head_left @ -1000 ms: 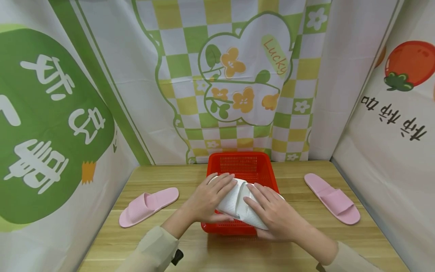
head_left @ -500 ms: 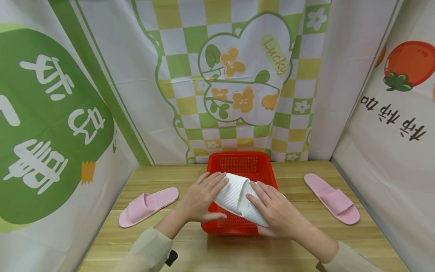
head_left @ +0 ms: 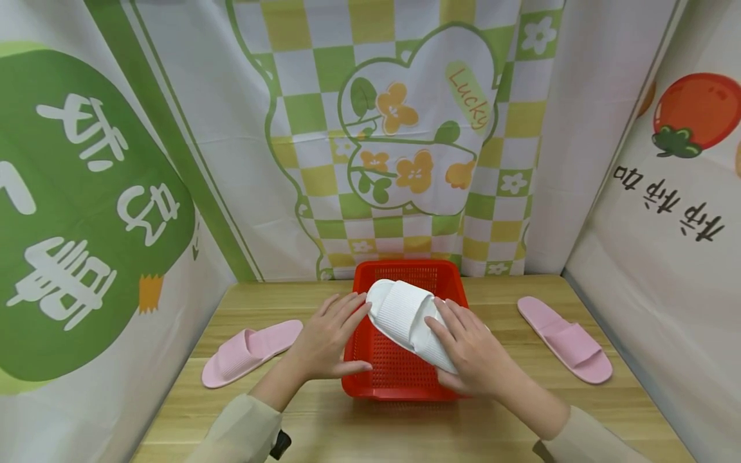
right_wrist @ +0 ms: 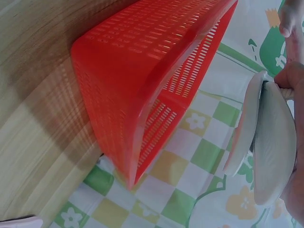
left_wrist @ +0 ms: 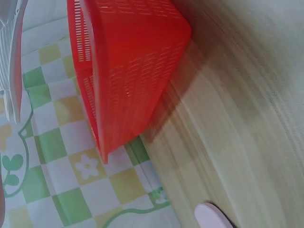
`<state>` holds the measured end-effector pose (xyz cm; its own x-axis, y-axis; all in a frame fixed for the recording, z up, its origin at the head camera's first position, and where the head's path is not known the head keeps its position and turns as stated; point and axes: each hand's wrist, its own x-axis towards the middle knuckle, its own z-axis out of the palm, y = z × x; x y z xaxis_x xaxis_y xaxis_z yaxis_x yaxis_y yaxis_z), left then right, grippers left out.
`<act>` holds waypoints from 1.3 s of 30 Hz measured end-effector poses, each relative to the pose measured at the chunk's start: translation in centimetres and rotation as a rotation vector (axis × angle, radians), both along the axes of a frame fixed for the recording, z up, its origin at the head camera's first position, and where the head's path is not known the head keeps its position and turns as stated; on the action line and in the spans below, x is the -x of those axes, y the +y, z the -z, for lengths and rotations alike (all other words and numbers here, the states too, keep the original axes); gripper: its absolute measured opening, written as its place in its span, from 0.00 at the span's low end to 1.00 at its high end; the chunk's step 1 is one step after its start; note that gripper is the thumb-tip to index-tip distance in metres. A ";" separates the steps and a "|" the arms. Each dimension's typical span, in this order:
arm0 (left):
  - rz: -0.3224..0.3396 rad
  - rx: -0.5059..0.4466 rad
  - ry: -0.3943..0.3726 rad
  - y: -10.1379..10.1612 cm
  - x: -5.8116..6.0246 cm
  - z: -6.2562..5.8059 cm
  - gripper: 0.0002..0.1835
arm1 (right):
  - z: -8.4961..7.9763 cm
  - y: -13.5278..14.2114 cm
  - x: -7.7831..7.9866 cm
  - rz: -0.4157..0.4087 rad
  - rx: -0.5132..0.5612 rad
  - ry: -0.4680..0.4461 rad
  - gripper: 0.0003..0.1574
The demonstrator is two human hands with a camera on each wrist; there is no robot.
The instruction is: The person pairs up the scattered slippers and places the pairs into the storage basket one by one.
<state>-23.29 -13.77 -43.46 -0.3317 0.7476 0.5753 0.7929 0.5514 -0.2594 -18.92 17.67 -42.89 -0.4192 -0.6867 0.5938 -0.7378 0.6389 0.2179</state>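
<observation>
A pair of white slippers (head_left: 402, 315), pressed together, is held above the red basket (head_left: 393, 376). My right hand (head_left: 471, 350) grips them at their near right end. Two soles show side by side in the right wrist view, where the white slippers (right_wrist: 273, 147) hang beside the basket's opening. On the left, my left hand (head_left: 327, 337) is spread with the thumb apart, its fingertips close to the far left end of the slippers. The left wrist view catches only part of the white slippers (left_wrist: 9, 61) at its upper left edge.
One pink slipper (head_left: 237, 357) lies on the wooden table (head_left: 324, 427) left of the basket. Another pink slipper (head_left: 570, 344) lies to the right. Behind the table hangs a checked cloth (head_left: 301, 173), with printed cloths on both sides.
My left hand has let go of the white slippers and moved left. The right hand keeps hold of them, and they have shifted slightly toward the back, showing more of the far end.
</observation>
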 end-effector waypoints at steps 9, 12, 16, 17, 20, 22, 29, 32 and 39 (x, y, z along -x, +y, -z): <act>-0.048 0.001 -0.035 -0.7 -0.3 1.4 0.53 | 0.7 0.0 0.8 0.053 0.030 -0.012 0.46; -0.066 0.007 -0.078 -1.0 -0.5 2.0 0.53 | 0.7 -0.1 1.0 0.068 0.051 -0.020 0.46; -0.087 0.027 -0.119 -1.2 -0.9 2.7 0.56 | 0.7 -0.5 1.2 0.097 0.076 -0.029 0.47; -0.092 0.034 -0.123 -1.2 -1.0 2.9 0.56 | 0.7 -0.5 1.3 0.105 0.084 -0.031 0.47; -0.095 0.044 -0.129 -1.3 -1.1 3.4 0.55 | 0.8 -0.8 1.5 0.133 0.096 -0.030 0.48; -0.099 0.052 -0.129 -1.4 -1.2 3.9 0.55 | 1.0 -1.0 1.7 0.151 0.103 -0.028 0.48; -0.111 0.061 -0.134 -1.6 -1.4 5.5 0.54 | 1.4 -1.6 2.3 0.190 0.117 -0.034 0.49; -0.114 0.063 -0.158 -1.6 -1.6 6.0 0.54 | 1.5 -1.9 2.6 0.212 0.103 -0.034 0.48; -0.117 0.055 -0.221 -1.5 -1.9 7.0 0.53 | 2.0 -2.2 3.1 0.255 0.090 -0.052 0.48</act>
